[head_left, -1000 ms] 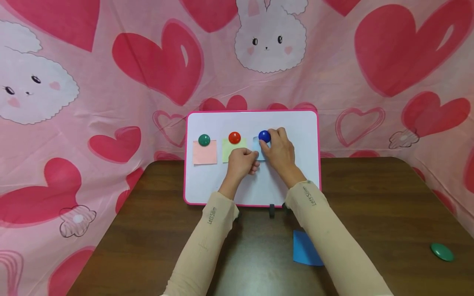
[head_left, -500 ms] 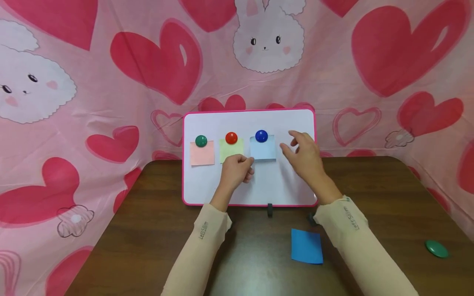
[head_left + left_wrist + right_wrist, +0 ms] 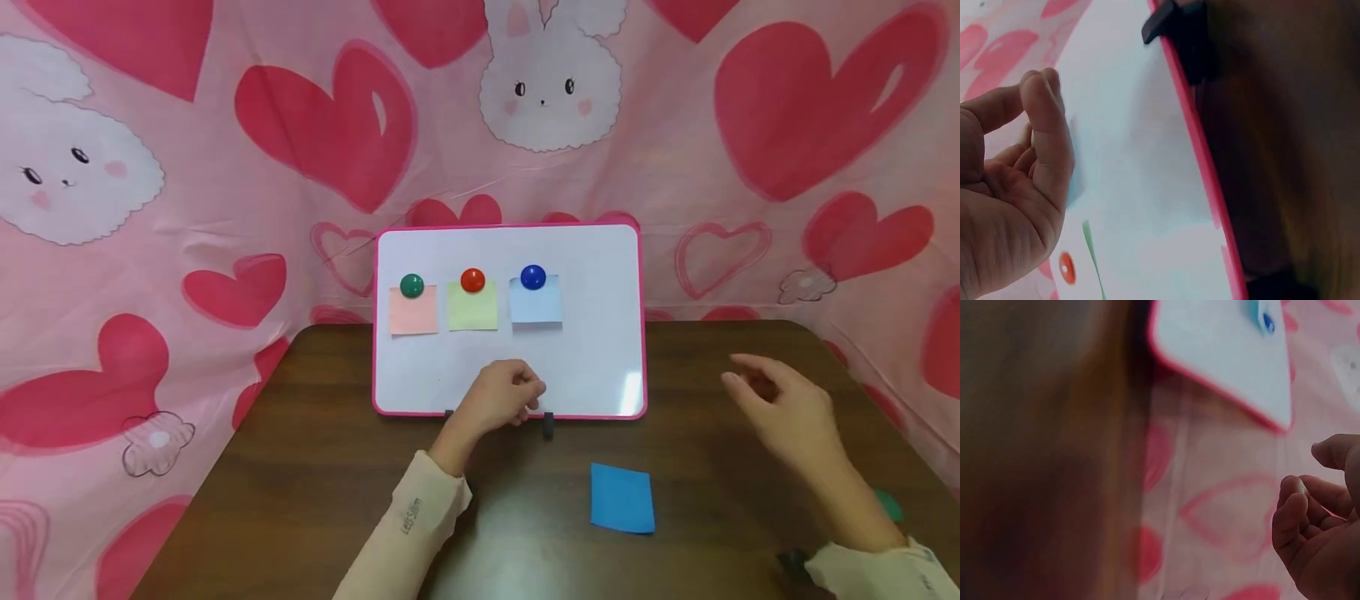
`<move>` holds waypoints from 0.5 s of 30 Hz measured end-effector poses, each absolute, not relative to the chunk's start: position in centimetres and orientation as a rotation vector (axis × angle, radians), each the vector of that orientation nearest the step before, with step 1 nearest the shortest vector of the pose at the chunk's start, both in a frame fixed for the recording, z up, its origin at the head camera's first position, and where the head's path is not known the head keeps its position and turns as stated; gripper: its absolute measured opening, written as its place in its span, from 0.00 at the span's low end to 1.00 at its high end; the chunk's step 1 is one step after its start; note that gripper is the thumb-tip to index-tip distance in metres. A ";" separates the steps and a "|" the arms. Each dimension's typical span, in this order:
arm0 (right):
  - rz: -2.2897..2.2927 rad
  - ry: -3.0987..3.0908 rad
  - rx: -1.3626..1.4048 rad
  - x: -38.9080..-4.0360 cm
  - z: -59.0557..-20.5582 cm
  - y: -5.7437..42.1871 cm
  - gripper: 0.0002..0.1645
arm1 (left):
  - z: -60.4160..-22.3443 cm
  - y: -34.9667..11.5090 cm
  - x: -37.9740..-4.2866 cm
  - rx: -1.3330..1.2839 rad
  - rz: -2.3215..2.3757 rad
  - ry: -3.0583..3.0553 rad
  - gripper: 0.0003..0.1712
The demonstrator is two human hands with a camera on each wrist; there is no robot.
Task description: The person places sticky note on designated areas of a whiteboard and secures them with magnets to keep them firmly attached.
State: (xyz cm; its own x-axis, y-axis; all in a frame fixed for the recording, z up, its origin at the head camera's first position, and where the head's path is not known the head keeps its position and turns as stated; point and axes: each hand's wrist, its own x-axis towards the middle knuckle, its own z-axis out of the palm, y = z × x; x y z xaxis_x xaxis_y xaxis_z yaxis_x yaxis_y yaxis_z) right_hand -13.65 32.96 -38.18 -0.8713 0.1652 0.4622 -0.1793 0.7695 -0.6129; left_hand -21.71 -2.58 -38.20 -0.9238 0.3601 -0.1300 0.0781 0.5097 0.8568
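In the head view my left hand point(image 3: 498, 397) hovers before the lower edge of the whiteboard point(image 3: 592, 358), fingers loosely bent, holding nothing. Its thumb and fingertips come together in the left wrist view. Over the table to the right, my right hand point(image 3: 791, 417) has its thumb and fingers apart, with nothing between them. A loose green magnet point(image 3: 890, 505) is partly hidden by that forearm. On the board, a green magnet point(image 3: 412, 286) holds a pink note point(image 3: 413, 315), a red magnet point(image 3: 472, 280) a light green note point(image 3: 472, 310), and a blue magnet point(image 3: 533, 277) a pale blue note point(image 3: 536, 306).
A bright blue sticky note point(image 3: 622, 500) lies on the brown wooden table point(image 3: 300, 500), in front of the board. The pink-framed board stands on black feet point(image 3: 548, 425) near the table's back edge. Behind it hangs a pink cloth point(image 3: 600, 183) with hearts and rabbits.
My right hand has left the blue magnet and moved right and down, towards the loose green magnet. My left hand has come away from the pale blue note and dropped lower.
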 end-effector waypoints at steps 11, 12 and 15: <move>1.179 -2.428 -0.291 -7.5 -42.4 40.8 0.14 | -40.5 0.7 -18.9 0.571 0.998 2.453 0.06; 1.233 -2.398 -0.302 -7.1 -42.7 41.3 0.18 | -40.7 1.0 -18.7 0.577 0.961 2.456 0.08; 1.374 -2.327 -0.312 -6.3 -43.7 42.8 0.26 | -40.9 1.5 -18.0 0.609 0.809 2.508 0.12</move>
State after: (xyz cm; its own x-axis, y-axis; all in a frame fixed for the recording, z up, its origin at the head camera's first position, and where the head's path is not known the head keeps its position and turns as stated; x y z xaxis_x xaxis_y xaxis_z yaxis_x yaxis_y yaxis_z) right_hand -6.28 42.84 -43.66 -0.8873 0.3944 0.2392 -0.0190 0.4869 -0.8733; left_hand -18.02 1.49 -40.86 -0.8092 0.5248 -0.2641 0.2715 0.7327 0.6241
